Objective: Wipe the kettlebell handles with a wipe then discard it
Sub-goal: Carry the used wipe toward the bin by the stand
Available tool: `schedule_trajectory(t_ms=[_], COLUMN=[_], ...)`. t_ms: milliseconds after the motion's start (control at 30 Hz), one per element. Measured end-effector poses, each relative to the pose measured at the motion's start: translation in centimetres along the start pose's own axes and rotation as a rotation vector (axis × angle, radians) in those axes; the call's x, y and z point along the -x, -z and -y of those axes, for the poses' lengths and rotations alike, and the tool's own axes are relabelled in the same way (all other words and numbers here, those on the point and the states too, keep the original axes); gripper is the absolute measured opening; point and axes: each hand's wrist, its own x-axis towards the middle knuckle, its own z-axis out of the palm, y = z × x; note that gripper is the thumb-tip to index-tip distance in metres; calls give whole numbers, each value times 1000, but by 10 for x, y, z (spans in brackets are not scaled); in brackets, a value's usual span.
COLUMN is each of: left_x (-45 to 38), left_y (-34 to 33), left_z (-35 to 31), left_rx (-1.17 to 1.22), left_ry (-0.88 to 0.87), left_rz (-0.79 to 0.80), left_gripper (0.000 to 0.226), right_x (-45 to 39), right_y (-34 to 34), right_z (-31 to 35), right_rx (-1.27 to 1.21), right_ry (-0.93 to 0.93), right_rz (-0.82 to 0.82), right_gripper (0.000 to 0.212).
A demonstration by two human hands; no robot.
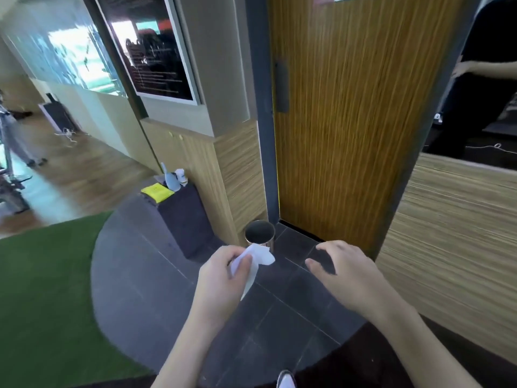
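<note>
So the left hand is holding the white wipe, grip closed on it with the thumb pinching the crumpled part against the fingers, and a loose corner is hanging down below the hand. The wipe is sitting just in front of a small round metal bin in the view, overlapping its lower rim, though I can't tell if it's actually touching it. The bin is standing on the dark tiled floor, right at the corner where the wood-panelled wall meets a wooden door.

The right hand is hovering off to the side with nothing in it, grip wide, fingers spread and curled a bit over the tiles.

Left of the bin, a dark box is sitting against the wall with a yellow cloth and a spray bottle on top. Green turf is covering the floor further left. No kettlebells in this shot.
</note>
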Motion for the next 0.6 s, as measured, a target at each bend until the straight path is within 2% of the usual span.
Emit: schedule_trajectory(t_ms=[200, 333, 533, 600], left_x=[-154, -240, -363, -403], left_y=[22, 44, 66, 68], left_z=[38, 54, 84, 97], left_rx=[-32, -47, -7, -12], left_ry=[-25, -91, -77, -118], left_rz=[-9, 15, 74, 96], left_gripper=[14, 33, 33, 24], right_x=[-129, -204, -310, -340], right_y=[-33, -41, -58, -67], right_z=[42, 77, 125, 140], right_rx=[18, 35, 58, 54], right_ry=[-55, -73, -106, -123], right_rz=[27, 8, -26, -57], right_gripper=[55, 57, 58, 58])
